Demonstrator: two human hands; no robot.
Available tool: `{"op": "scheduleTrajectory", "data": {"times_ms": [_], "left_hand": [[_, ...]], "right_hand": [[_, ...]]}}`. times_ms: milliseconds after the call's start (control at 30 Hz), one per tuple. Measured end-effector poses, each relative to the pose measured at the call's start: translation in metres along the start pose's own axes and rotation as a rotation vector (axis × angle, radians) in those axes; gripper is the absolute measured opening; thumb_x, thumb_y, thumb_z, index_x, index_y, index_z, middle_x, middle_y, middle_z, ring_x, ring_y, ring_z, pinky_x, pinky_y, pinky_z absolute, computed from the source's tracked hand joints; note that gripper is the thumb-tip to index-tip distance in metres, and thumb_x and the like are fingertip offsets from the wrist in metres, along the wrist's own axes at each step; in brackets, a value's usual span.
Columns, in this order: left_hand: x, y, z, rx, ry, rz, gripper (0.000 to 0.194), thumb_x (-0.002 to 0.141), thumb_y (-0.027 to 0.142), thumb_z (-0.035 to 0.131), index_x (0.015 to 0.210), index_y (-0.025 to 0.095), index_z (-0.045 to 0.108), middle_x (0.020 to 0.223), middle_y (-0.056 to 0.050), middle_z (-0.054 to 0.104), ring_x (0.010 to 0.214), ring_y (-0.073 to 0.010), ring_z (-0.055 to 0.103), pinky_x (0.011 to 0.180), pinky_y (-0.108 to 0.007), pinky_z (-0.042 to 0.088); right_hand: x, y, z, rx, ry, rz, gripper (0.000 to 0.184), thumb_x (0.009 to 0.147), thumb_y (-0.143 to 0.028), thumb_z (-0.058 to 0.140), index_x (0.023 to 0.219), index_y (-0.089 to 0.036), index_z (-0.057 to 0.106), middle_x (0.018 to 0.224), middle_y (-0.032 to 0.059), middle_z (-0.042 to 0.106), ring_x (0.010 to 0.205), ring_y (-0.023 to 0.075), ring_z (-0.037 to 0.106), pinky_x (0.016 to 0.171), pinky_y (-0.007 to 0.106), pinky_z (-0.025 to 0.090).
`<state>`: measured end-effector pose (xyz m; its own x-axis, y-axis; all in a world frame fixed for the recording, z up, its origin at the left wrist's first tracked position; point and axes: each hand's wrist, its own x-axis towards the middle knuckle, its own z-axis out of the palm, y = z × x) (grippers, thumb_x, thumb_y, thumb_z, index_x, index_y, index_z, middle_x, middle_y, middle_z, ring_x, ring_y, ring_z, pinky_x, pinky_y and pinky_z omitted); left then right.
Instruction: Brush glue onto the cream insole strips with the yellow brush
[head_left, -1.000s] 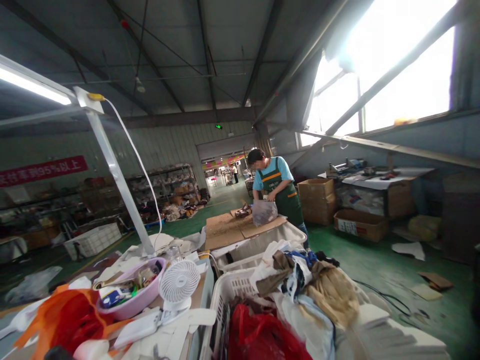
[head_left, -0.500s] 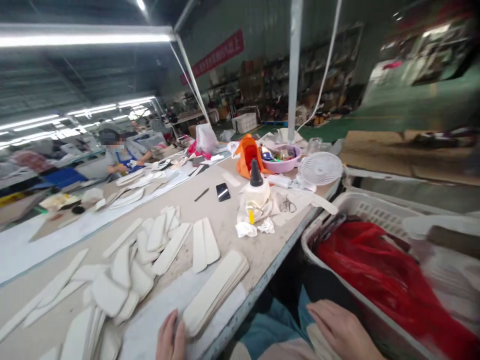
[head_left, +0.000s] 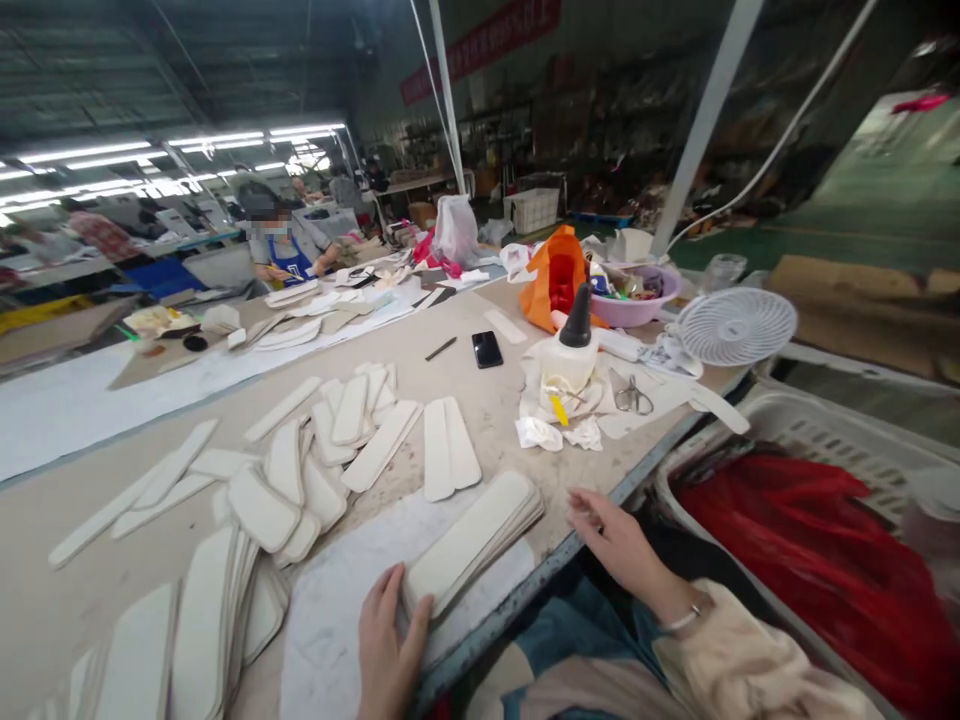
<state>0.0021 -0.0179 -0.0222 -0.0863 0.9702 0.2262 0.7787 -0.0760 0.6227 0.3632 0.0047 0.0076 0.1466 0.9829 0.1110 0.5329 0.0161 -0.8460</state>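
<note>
A neat stack of long, white, round-ended strips (head_left: 472,535) lies on a white sheet (head_left: 337,590) near the table's front edge. My left hand (head_left: 390,625) is at the near end of this stack, its fingers on one side and thumb on the other, gripping the corner. Over the table edge, to the right of the stack, my right hand (head_left: 611,540) is held with fingers apart and slightly bent, nothing in it. Two overlapping strips (head_left: 450,448) lie just beyond the stack. Many loose strips (head_left: 262,505) are heaped to the left, with more standing in piles (head_left: 202,620) nearer me.
Beyond are a phone (head_left: 487,349), a pen (head_left: 441,348), a glue bottle (head_left: 570,355) with a black nozzle, scissors (head_left: 634,398), an orange bag (head_left: 544,290), a purple basin (head_left: 637,308) and a white fan (head_left: 739,328). A basket (head_left: 810,425) with red cloth stands right. A co-worker (head_left: 281,245) sits across.
My right hand has risen from beside my lap to the table edge, toward the stack. My left hand has closed around the stack's near end. The view has shifted and tilted.
</note>
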Motion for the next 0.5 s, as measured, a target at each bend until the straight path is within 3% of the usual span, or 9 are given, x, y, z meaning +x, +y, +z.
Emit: {"op": "scheduleTrajectory", "data": {"times_ms": [100, 233, 500], "left_hand": [[-0.002, 0.003, -0.001, 0.008, 0.015, 0.007, 0.052, 0.081, 0.046, 0.059, 0.125, 0.017, 0.054, 0.125, -0.013, 0.054, 0.118, -0.0295, 0.05, 0.103, -0.052, 0.041], [-0.004, 0.005, -0.002, 0.037, 0.012, 0.032, 0.053, 0.083, 0.044, 0.058, 0.127, 0.015, 0.052, 0.127, -0.015, 0.053, 0.119, -0.0292, 0.049, 0.102, -0.05, 0.042], [-0.001, 0.0, 0.004, 0.069, 0.01, 0.085, 0.055, 0.081, 0.046, 0.059, 0.128, 0.019, 0.052, 0.125, -0.014, 0.054, 0.115, -0.0305, 0.052, 0.098, -0.051, 0.045]], "right_hand": [[0.038, -0.006, 0.028, -0.079, -0.054, -0.023, 0.043, 0.084, -0.044, 0.054, 0.117, -0.016, 0.058, 0.117, 0.0144, 0.062, 0.107, 0.025, 0.059, 0.09, 0.04, 0.051], [0.068, -0.008, 0.049, -0.167, -0.128, -0.023, 0.041, 0.083, -0.044, 0.056, 0.109, -0.013, 0.063, 0.112, 0.0154, 0.064, 0.105, 0.0275, 0.059, 0.095, 0.044, 0.045], [0.07, -0.017, 0.051, -0.212, -0.135, 0.023, 0.03, 0.083, -0.034, 0.059, 0.103, -0.015, 0.066, 0.1, 0.0099, 0.068, 0.09, 0.0212, 0.063, 0.083, 0.034, 0.05]]}}
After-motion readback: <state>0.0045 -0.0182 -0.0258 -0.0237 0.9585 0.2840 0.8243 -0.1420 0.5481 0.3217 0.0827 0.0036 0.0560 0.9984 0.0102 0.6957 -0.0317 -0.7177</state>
